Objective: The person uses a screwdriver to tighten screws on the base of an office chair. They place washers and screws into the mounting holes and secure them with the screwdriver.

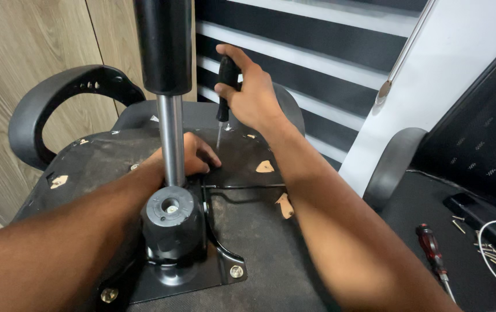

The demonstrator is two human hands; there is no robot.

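An office chair seat (259, 231) lies upside down, its black fabric underside facing me. A black metal mechanism plate (213, 271) is bolted to it, and a gas-lift cylinder (170, 115) rises from the plate's hub. My right hand (251, 92) grips a black-handled screwdriver (225, 86), held upright with its tip pointing down at the far part of the plate. My left hand (193, 156) rests on the seat behind the cylinder, fingers beside the screwdriver tip, partly hidden by the chrome rod.
A black armrest (51, 110) curves up at the left. A second chair seat (433, 231) at the right carries a red-handled screwdriver (433, 251), several loose screws (493, 257), a white cable and a black box. Wood panels and striped blinds stand behind.
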